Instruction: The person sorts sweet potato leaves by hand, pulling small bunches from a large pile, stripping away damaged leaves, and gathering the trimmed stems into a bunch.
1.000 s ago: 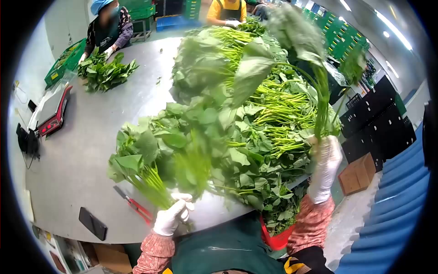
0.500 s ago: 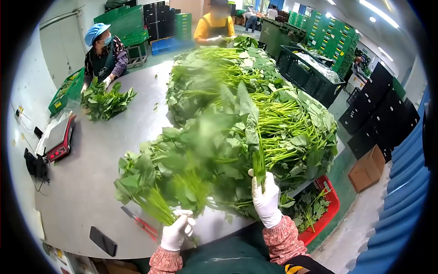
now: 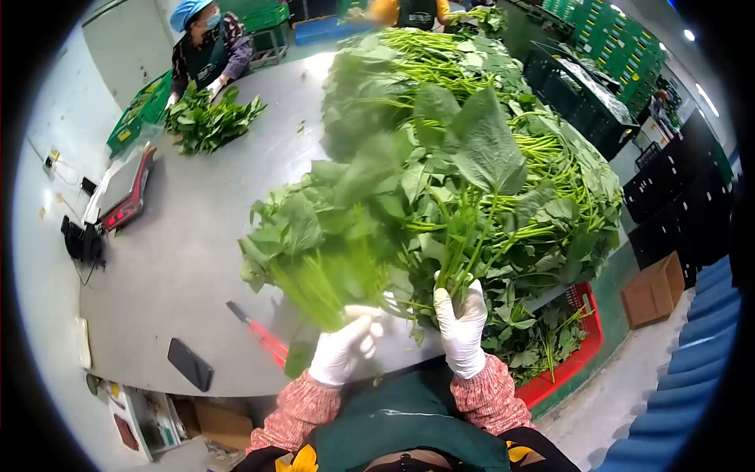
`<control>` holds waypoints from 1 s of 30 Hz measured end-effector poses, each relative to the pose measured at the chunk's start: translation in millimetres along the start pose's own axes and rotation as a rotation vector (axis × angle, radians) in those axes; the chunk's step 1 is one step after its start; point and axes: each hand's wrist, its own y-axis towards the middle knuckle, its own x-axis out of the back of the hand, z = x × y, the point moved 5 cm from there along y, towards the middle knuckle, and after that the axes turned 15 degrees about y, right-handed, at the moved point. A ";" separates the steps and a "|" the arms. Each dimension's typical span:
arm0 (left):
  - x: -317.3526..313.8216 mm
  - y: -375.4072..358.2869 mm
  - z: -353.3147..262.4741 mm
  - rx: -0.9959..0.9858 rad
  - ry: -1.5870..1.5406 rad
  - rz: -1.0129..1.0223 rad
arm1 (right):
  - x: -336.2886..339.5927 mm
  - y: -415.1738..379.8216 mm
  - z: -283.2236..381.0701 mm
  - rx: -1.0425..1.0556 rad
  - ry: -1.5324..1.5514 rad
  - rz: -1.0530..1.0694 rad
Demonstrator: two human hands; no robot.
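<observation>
In white gloves, my left hand (image 3: 343, 346) holds the stem ends of a bunch of leafy greens (image 3: 322, 279), blurred by motion, its leaves pointing up and away. Close by on the right, my right hand (image 3: 462, 326) pinches the thin stems of a smaller bunch (image 3: 470, 236) with broad leaves on top. Behind both hands a large heap of greens (image 3: 550, 169) lies on the metal table (image 3: 197, 259), stems and leaves mixed. A knife with a red handle (image 3: 266, 340) rests left of my left hand.
A phone (image 3: 190, 364) and a red scale (image 3: 130, 193) are on the table's left. A red basket (image 3: 591, 334) with greens stands below the right edge. One co-worker (image 3: 208, 51) handles greens at the far left; another (image 3: 415, 12) stands behind the heap.
The view has tilted down and shifted. Both hands are closer together; my left hand has moved right with its bunch. The bunch in my right hand is now spread wider.
</observation>
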 end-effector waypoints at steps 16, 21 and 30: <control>0.2 -1.1 4.5 -0.010 -0.169 0.042 | -57.1 -37.1 -29.2 -0.375 0.328 0.098; 1.9 -6.1 -1.9 0.037 -0.237 -0.110 | -69.9 -40.0 -29.1 -0.276 0.141 0.276; 8.0 -1.1 1.2 -0.015 -0.207 -0.134 | -62.5 -45.6 -21.8 -0.047 0.191 0.142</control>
